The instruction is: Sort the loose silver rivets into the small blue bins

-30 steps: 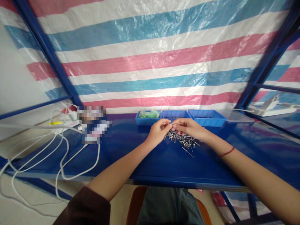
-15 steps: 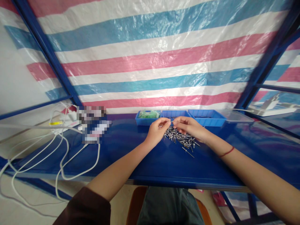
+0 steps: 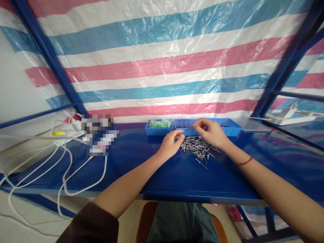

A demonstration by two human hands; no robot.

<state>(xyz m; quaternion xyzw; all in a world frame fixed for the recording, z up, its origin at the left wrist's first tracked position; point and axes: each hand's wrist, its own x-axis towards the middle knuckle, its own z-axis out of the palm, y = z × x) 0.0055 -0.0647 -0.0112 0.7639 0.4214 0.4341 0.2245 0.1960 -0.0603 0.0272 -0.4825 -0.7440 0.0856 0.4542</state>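
A pile of small silvery metal pins [image 3: 198, 146] lies on the blue table [image 3: 167, 179]. At the pile's left edge is my left hand [image 3: 171, 143], thumb and fingers curled with a gap between their tips and nothing visible there. My right hand [image 3: 211, 131] is raised over the front rim of the blue bins, its fingers closed; what they hold, if anything, is too small to make out. Behind the hands stand a blue bin [image 3: 159, 131] with green bagged items [image 3: 160, 123] and a longer stretch of blue bins [image 3: 231, 131] holding some dark pins.
White cables [image 3: 69, 162] loop over the left side of the table beside a blurred object [image 3: 102, 140]. A clear plastic lid [image 3: 254, 125] lies right of the bins. A white device [image 3: 291, 116] sits at the far right.
My hands were together, fingertips nearly touching over the pile. Now my right hand has moved right and a little up toward the bins, and my left hand's fingertips have parted.
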